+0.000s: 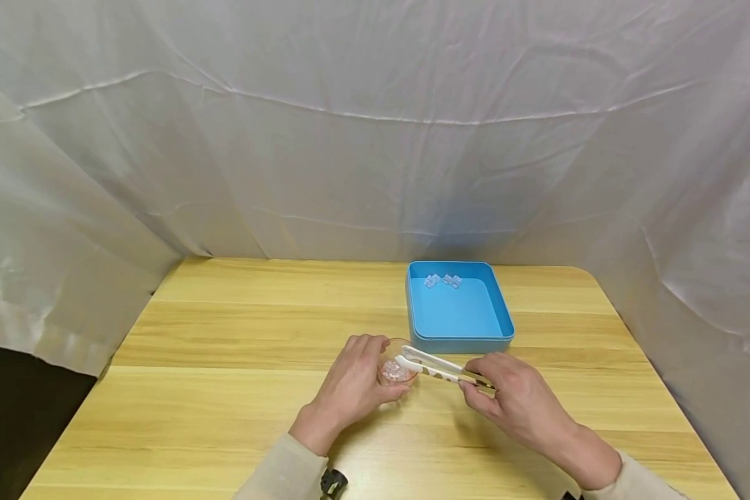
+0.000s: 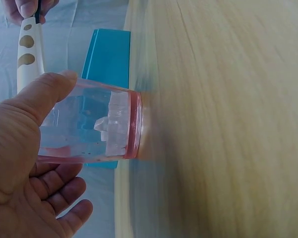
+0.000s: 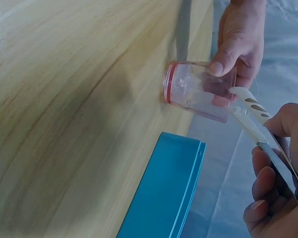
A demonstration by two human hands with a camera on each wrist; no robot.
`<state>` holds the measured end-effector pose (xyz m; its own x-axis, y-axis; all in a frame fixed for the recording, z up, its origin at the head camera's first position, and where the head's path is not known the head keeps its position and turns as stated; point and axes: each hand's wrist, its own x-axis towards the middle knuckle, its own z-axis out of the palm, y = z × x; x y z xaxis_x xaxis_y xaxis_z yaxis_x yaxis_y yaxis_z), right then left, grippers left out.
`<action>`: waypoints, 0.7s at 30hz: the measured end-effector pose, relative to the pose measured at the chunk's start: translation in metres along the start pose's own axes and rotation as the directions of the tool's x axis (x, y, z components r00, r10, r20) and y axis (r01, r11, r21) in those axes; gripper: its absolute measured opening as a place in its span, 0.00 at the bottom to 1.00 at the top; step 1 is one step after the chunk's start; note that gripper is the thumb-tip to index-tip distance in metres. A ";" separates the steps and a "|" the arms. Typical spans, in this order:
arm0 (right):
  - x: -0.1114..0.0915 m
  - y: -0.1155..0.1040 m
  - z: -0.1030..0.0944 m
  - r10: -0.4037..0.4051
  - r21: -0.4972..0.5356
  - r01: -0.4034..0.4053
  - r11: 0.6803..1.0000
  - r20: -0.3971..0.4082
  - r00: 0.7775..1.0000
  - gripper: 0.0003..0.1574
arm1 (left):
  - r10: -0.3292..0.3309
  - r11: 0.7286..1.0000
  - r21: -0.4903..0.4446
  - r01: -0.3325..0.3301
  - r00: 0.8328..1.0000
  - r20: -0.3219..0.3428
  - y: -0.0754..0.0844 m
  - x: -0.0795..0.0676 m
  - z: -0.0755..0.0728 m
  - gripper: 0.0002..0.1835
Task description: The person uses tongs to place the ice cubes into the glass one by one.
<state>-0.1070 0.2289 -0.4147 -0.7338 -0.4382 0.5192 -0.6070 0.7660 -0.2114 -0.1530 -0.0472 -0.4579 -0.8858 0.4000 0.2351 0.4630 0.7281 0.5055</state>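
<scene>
My left hand (image 1: 350,385) grips a clear, pink-tinted plastic cup (image 3: 201,96) that stands upright on the table, thumb on one side and fingers on the other. Clear ice-like pieces (image 1: 395,371) lie at the bottom of the cup. In my right hand (image 1: 521,399) is a pair of tongs (image 1: 435,373), white with brown spots toward the tips and metal nearer the hand. The tong tips are at the mouth of the cup, slightly apart; whether they hold a piece I cannot tell. Beyond the cup sits an open blue box (image 1: 456,316), with some clear pieces (image 1: 452,280) by its far wall.
A light wooden table (image 1: 237,333) carries everything. Pale grey cloth (image 1: 375,160) hangs behind it and along both sides. The blue box's near wall stands just behind the tongs and cup.
</scene>
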 end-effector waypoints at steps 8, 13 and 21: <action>-0.001 0.000 0.002 0.005 -0.011 -0.005 1.000 0.007 1.000 0.11 | -0.002 1.000 -0.003 0.002 1.000 -0.003 0.001 0.000 0.000 0.40; -0.001 0.000 0.003 -0.001 -0.012 0.001 1.000 0.008 1.000 0.12 | 0.001 1.000 -0.005 -0.001 1.000 -0.006 0.000 0.000 0.001 0.40; -0.001 0.001 0.004 0.012 -0.012 -0.012 1.000 0.019 1.000 0.11 | -0.006 1.000 0.002 0.006 1.000 0.006 0.000 0.000 0.000 0.41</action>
<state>-0.1078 0.2280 -0.4191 -0.7466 -0.4378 0.5009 -0.5948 0.7765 -0.2080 -0.1532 -0.0471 -0.4576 -0.8883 0.3992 0.2272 0.4579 0.7314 0.5053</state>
